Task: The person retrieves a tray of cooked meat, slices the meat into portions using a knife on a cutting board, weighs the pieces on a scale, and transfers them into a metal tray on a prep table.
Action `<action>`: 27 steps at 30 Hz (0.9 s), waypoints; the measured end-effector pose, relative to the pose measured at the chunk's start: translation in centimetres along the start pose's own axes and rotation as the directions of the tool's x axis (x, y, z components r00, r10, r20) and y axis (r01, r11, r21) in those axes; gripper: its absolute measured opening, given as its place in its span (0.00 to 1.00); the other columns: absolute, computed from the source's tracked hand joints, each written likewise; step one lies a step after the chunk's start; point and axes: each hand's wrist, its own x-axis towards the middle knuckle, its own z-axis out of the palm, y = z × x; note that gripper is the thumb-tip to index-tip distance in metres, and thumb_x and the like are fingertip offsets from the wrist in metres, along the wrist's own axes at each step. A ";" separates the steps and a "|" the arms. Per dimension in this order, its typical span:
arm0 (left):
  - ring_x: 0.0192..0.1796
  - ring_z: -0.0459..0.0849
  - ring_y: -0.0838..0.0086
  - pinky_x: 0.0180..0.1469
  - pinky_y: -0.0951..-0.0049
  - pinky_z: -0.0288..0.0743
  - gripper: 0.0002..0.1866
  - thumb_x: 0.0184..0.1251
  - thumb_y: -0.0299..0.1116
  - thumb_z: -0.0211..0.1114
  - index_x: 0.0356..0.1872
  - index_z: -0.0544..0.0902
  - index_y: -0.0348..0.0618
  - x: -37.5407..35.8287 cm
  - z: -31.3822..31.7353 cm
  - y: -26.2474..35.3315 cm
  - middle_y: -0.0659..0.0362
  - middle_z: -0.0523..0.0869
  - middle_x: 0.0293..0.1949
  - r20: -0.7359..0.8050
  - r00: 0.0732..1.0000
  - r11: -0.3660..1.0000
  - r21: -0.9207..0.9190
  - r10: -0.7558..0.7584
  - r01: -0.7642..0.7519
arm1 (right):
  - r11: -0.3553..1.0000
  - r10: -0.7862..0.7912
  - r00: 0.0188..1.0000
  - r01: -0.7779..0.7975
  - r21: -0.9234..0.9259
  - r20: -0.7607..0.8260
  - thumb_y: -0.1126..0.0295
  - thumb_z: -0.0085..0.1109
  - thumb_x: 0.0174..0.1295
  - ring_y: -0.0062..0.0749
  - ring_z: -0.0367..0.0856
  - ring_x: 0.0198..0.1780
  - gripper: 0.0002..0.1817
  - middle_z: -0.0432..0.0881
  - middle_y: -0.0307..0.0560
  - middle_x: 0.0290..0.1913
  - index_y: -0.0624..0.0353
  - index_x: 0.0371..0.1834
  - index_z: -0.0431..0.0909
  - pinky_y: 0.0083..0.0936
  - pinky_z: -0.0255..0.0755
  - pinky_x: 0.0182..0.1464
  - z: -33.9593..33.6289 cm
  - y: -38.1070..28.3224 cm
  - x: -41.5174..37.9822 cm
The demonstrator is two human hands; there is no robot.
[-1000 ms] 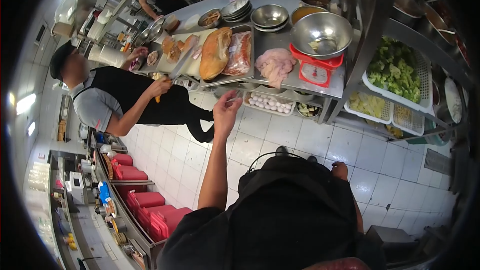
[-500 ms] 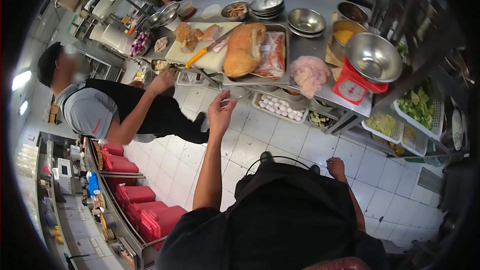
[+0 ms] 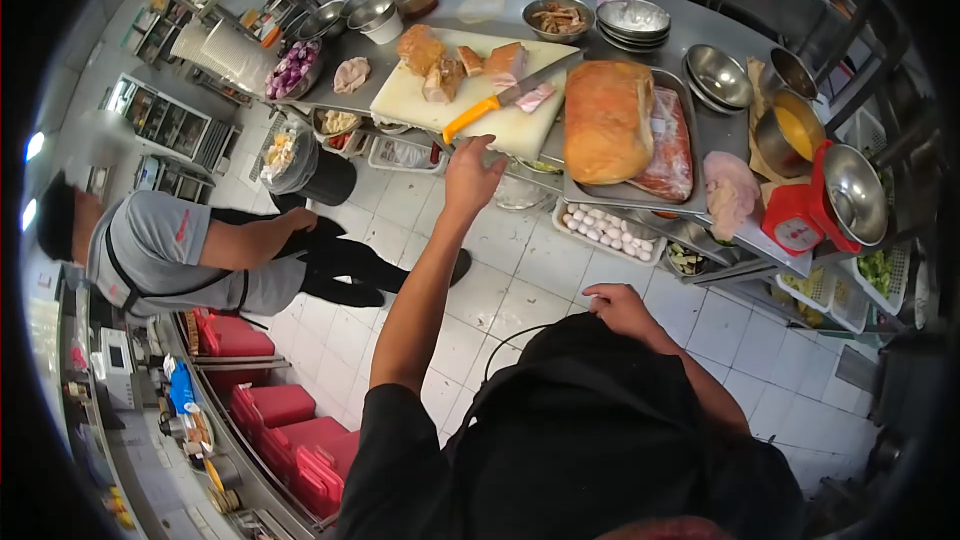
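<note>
My left hand reaches out just in front of the cutting board's near edge, fingers apart and holding nothing. Beside it on the white cutting board lies a knife with a yellow-orange handle, its blade pointing up to the right. Chunks of cooked pork and several cut pieces rest on the board's far side. Right of the board, a metal tray carries a large slab of browned pork and a plastic-wrapped meat pack. My right hand hangs near my waist, loosely curved with fingers partly stretched, nothing visible in it.
A person in a grey shirt stands at the left. On the counter are metal bowls, a pink cloth and a red scale. Below sits a tray of eggs. Red bins line the lower left.
The view has shifted closer to the counter. My left hand has moved toward the cutting board and knife handle; my right hand has come up and inward. The other person has turned and lowered their arm.
</note>
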 end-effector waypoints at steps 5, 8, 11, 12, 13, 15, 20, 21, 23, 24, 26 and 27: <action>0.49 0.79 0.51 0.53 0.61 0.73 0.23 0.46 0.31 0.71 0.48 0.81 0.38 5.2 2.2 -3.8 0.46 0.81 0.46 0.020 0.998 0.994 0.092 0.063 -0.065 | 0.995 -0.011 0.994 -0.001 0.101 0.112 0.72 0.53 0.59 0.36 0.83 0.34 0.16 0.84 0.54 0.32 0.59 0.50 0.80 0.29 0.73 0.43 1.4 -6.1 3.5; 0.49 0.78 0.51 0.54 0.59 0.73 0.24 0.43 0.30 0.71 0.46 0.79 0.38 8.5 3.1 -5.8 0.46 0.80 0.45 0.155 0.988 0.980 0.197 -0.013 -0.018 | 0.983 -0.064 0.985 0.035 0.179 0.158 0.71 0.57 0.59 0.29 0.81 0.32 0.16 0.84 0.53 0.32 0.62 0.50 0.79 0.27 0.73 0.41 1.4 -8.5 6.7; 0.46 0.77 0.51 0.49 0.56 0.74 0.21 0.41 0.28 0.68 0.41 0.73 0.40 10.0 3.5 -7.7 0.47 0.78 0.41 0.298 0.954 0.976 0.215 -0.037 -0.030 | 0.962 -0.146 0.974 0.100 0.255 0.171 0.68 0.59 0.60 0.26 0.80 0.31 0.16 0.84 0.51 0.31 0.63 0.50 0.79 0.25 0.73 0.38 1.1 -11.1 10.6; 0.46 0.77 0.51 0.49 0.56 0.74 0.21 0.41 0.28 0.68 0.41 0.73 0.40 10.6 3.6 -8.4 0.47 0.78 0.41 0.302 0.953 0.974 0.224 -0.034 -0.036 | 0.957 -0.177 0.975 0.138 0.255 0.137 0.67 0.59 0.61 0.25 0.80 0.31 0.16 0.84 0.50 0.31 0.64 0.50 0.79 0.25 0.73 0.37 1.2 -11.7 12.0; 0.46 0.77 0.51 0.48 0.56 0.74 0.22 0.41 0.27 0.68 0.42 0.73 0.40 10.6 3.6 -8.7 0.47 0.77 0.41 0.311 0.950 0.977 0.207 -0.015 -0.053 | 0.951 -0.195 0.975 0.161 0.264 0.107 0.66 0.59 0.61 0.25 0.80 0.30 0.17 0.84 0.49 0.31 0.64 0.49 0.79 0.24 0.73 0.36 1.9 -12.2 12.9; 0.43 0.79 0.49 0.45 0.53 0.74 0.22 0.41 0.25 0.66 0.42 0.71 0.39 10.6 3.7 -9.9 0.46 0.78 0.39 0.303 0.952 0.981 0.167 0.045 -0.099 | 0.946 -0.149 0.982 0.108 0.307 0.114 0.64 0.60 0.61 0.25 0.80 0.30 0.18 0.84 0.49 0.30 0.66 0.49 0.79 0.24 0.74 0.36 2.2 -13.0 16.0; 0.37 0.82 0.50 0.42 0.55 0.75 0.21 0.41 0.27 0.67 0.41 0.72 0.39 12.0 3.3 -11.5 0.47 0.81 0.34 0.433 0.901 1.000 0.029 -0.008 -0.005 | 0.928 -0.023 1.000 0.028 0.372 -0.017 0.62 0.59 0.63 0.24 0.79 0.29 0.21 0.82 0.47 0.30 0.69 0.51 0.77 0.23 0.74 0.35 2.7 -15.1 21.3; 0.35 0.82 0.51 0.41 0.57 0.75 0.20 0.41 0.27 0.68 0.39 0.72 0.39 12.1 3.1 -11.6 0.47 0.82 0.32 0.464 0.886 1.000 -0.005 0.012 -0.011 | 0.917 0.024 0.998 0.001 0.399 -0.057 0.62 0.57 0.65 0.23 0.79 0.30 0.19 0.82 0.45 0.32 0.68 0.50 0.77 0.22 0.73 0.36 2.9 -15.4 22.1; 0.34 0.83 0.53 0.40 0.59 0.76 0.20 0.41 0.28 0.69 0.37 0.73 0.38 12.7 1.6 -10.6 0.48 0.82 0.30 0.513 0.858 0.991 -0.108 -0.010 0.076 | 0.849 0.084 0.987 0.001 0.528 -0.137 0.61 0.54 0.68 0.22 0.79 0.33 0.18 0.82 0.43 0.38 0.66 0.49 0.76 0.21 0.71 0.38 3.4 -15.8 23.6; 0.33 0.83 0.56 0.39 0.62 0.76 0.19 0.40 0.29 0.70 0.35 0.74 0.38 12.6 0.9 -10.3 0.48 0.83 0.28 0.560 0.827 0.966 -0.182 -0.052 0.184 | 0.840 0.117 0.980 -0.012 0.542 -0.159 0.61 0.54 0.68 0.22 0.79 0.33 0.18 0.82 0.43 0.38 0.66 0.49 0.76 0.21 0.71 0.38 3.5 -16.3 24.2; 0.29 0.83 0.67 0.34 0.69 0.76 0.16 0.44 0.31 0.73 0.33 0.75 0.38 11.9 0.6 -10.8 0.54 0.83 0.26 0.607 0.794 0.934 -0.275 -0.013 0.226 | 0.708 0.286 0.940 -0.077 0.702 -0.186 0.59 0.53 0.68 0.21 0.78 0.36 0.17 0.81 0.42 0.38 0.63 0.48 0.77 0.20 0.70 0.40 3.0 -18.4 25.2; 0.30 0.81 0.74 0.34 0.73 0.74 0.14 0.49 0.31 0.72 0.34 0.76 0.39 11.3 0.5 -11.1 0.58 0.83 0.27 0.681 0.732 0.872 -0.371 0.020 0.321 | 0.606 0.320 0.921 -0.020 0.795 -0.221 0.60 0.56 0.66 0.22 0.78 0.37 0.15 0.80 0.41 0.36 0.61 0.46 0.77 0.20 0.70 0.40 3.0 -19.5 25.4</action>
